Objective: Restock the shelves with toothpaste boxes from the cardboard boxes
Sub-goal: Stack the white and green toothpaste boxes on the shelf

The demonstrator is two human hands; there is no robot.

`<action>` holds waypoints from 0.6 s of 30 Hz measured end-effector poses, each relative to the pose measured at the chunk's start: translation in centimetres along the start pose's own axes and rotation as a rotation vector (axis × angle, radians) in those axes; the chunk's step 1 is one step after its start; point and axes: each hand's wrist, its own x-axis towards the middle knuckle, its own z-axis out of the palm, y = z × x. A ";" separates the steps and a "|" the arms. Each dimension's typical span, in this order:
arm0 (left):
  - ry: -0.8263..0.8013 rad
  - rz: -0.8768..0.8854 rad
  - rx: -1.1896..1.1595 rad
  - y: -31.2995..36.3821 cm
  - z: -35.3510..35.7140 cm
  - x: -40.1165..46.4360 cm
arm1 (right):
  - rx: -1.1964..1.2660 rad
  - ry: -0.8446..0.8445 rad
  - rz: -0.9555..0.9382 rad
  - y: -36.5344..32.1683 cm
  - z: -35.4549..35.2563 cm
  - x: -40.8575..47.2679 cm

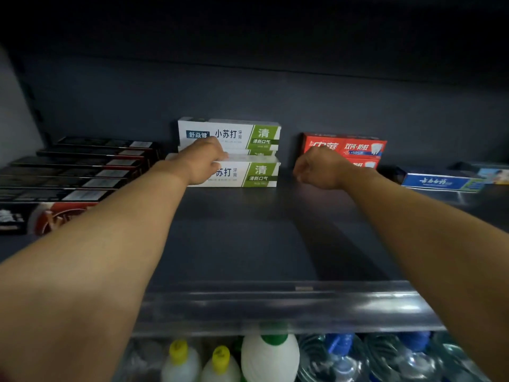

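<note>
Two white-and-green toothpaste boxes [237, 133] are stacked at the back of the dark shelf [234, 244]. A third white-and-green box [257, 175] lies in front of them. My left hand [202, 161] reaches far in and grips the left end of this front box, fingers over its top edge. Red toothpaste boxes [360, 147] are stacked to the right. In front of their left end my right hand [319, 169] is curled into a loose fist, and nothing shows in it. Whether it touches the red boxes is unclear.
Several black toothpaste boxes [77, 172] lie in rows at the left of the shelf. A blue box [440, 181] lies at the far right. Below the shelf's front rail [275, 301] stand white bottles [270, 354] with yellow and green caps, and water bottles [344, 354].
</note>
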 end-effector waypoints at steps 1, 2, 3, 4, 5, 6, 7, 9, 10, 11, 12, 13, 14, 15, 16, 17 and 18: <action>0.020 0.001 0.000 0.0 0.2 0.2 | -0.001 -0.002 -0.001 0.0 0.1 0.3; 0.036 -0.001 -0.001 0.0 0.3 0.4 | -0.002 -0.007 -0.002 0.0 0.2 0.5; 0.047 -0.005 -0.001 0.0 0.4 0.6 | -0.003 -0.011 -0.002 -0.1 0.2 0.7; 0.055 -0.009 -0.004 0.1 0.4 0.8 | -0.002 -0.012 0.001 -0.1 0.3 0.9; 0.062 -0.009 -0.007 0.2 0.5 1.0 | 0.002 -0.011 0.004 -0.1 0.3 1.1; 0.068 -0.009 -0.009 0.2 0.6 1.2 | 0.008 -0.012 0.006 -0.2 0.4 1.2; 0.073 -0.011 -0.010 0.2 0.7 1.3 | 0.014 -0.013 0.007 -0.2 0.5 1.3; 0.080 -0.024 -0.017 0.2 0.9 1.6 | 0.025 -0.020 0.009 -0.2 0.7 1.5; 0.082 -0.030 -0.019 0.2 1.0 1.8 | 0.026 -0.022 0.010 -0.2 0.8 1.5; 0.084 -0.036 -0.019 0.2 1.0 1.9 | 0.022 -0.023 0.010 -0.2 0.9 1.6; 0.087 -0.042 -0.021 0.2 1.1 2.1 | 0.015 -0.024 0.010 -0.2 1.0 1.6; 0.091 -0.046 -0.022 0.2 1.2 2.2 | 0.010 -0.027 0.011 -0.2 1.0 1.7; 0.093 -0.049 -0.021 0.2 1.2 2.3 | 0.007 -0.032 0.012 -0.1 1.0 1.7; 0.091 -0.044 -0.014 0.2 1.2 2.4 | 0.006 -0.037 0.014 -0.1 1.0 1.7; 0.085 -0.037 -0.005 0.2 1.2 2.5 | 0.003 -0.045 0.017 -0.1 0.9 1.7; 0.075 -0.028 0.006 0.3 1.2 2.6 | 0.000 -0.050 0.021 -0.1 0.9 1.6; 0.063 -0.025 0.014 0.3 1.2 2.6 | -0.002 -0.054 0.027 -0.1 0.8 1.6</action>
